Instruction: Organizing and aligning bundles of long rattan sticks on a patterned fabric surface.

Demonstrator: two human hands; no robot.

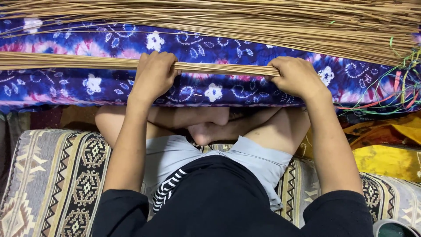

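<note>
Both hands clamp one thin bundle of sticks, mid-frame.

Left hand (pixel 153 74) and right hand (pixel 298 77) each curl tight around the straight, tan, stiff stick bundle (pixel 219 68), lying across a blue tie-dye cushion (pixel 210 48); loose sticks (pixel 263 22) heaped along the top edge.

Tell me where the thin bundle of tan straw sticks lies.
Head view: thin bundle of tan straw sticks lies across the blue tie-dye cushion, gripped by left hand and right hand.

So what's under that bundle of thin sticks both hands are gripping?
Under the stick bundle held by the left hand and right hand lies a blue and purple tie-dye cushion. The hands cover some of the bundle; what lies beneath the cushion is hidden.
</note>
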